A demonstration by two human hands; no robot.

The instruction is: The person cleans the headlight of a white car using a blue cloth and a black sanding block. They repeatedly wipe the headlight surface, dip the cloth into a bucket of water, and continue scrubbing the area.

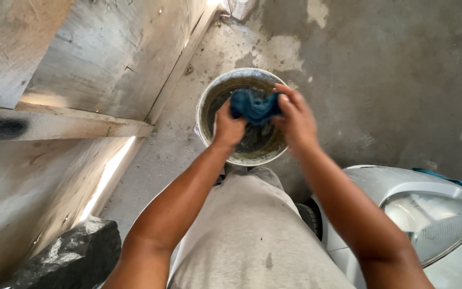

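Blue rag (254,106) bunched up between both my hands, right over the bucket (209,99) of murky water; my left hand (227,127) is clenched on one end, my right hand (297,121) closed round the other, bucket standing on the concrete floor (391,69) by the silver car (429,225)

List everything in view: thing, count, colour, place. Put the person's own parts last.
Cloth: one, dark blue, bunched between both hands above the bucket.
Bucket: one, grimy pale rim, murky inside, on the floor at centre.
Floor: grey concrete with pale patches, upper right.
Vehicle front: one, silver-white, lower right.
Headlight: one, clear, on the vehicle front.
Tyre: one, black, partly hidden beside the vehicle front.
Wooden wall: weathered grey boards, left.
Rock: one, dark, bottom left.
Left hand: gripping the cloth.
Right hand: gripping the cloth.
Grey clothing: bottom centre.
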